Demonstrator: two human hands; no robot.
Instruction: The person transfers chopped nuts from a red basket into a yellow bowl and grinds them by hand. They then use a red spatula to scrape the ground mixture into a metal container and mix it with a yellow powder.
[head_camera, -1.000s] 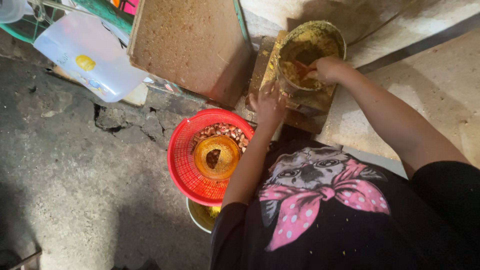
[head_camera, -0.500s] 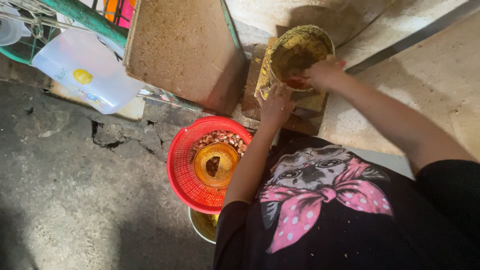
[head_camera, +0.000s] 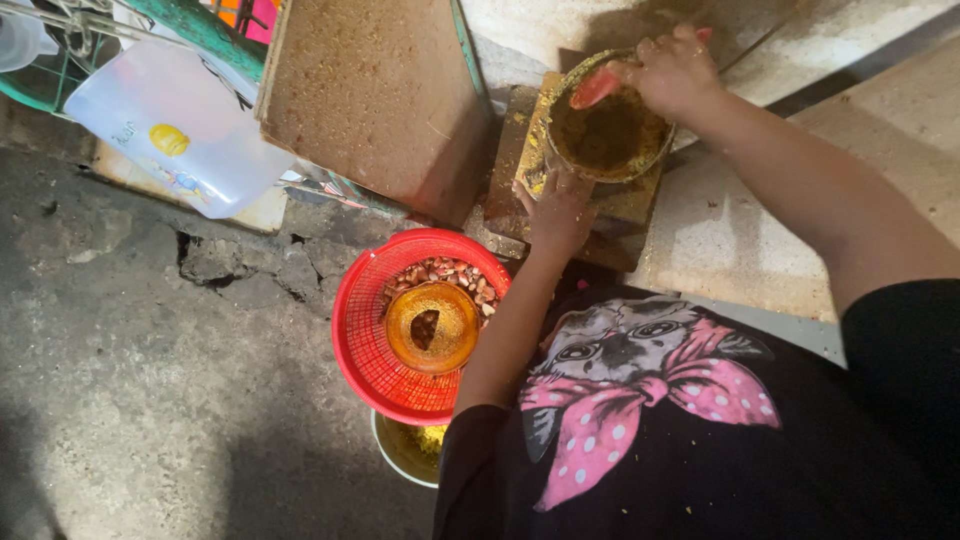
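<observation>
In the head view, two hands, one round metal bowl (head_camera: 608, 135) of yellow-brown mash, one red basket (head_camera: 365, 335) with an orange bowl (head_camera: 432, 325) inside, one white bucket (head_camera: 400, 455) and one clear plastic jug (head_camera: 175, 130) were counted. The metal bowl was set on a wooden block (head_camera: 625, 205) at the slab edge (head_camera: 720, 240), with bare cracked floor (head_camera: 130, 380) open to the left. The left hand (head_camera: 555, 210) was pressed, fingers spread, against the bowl's near rim, while the right hand (head_camera: 672, 70) was curled closed around a red scraper (head_camera: 595, 88) at the far rim.
</observation>
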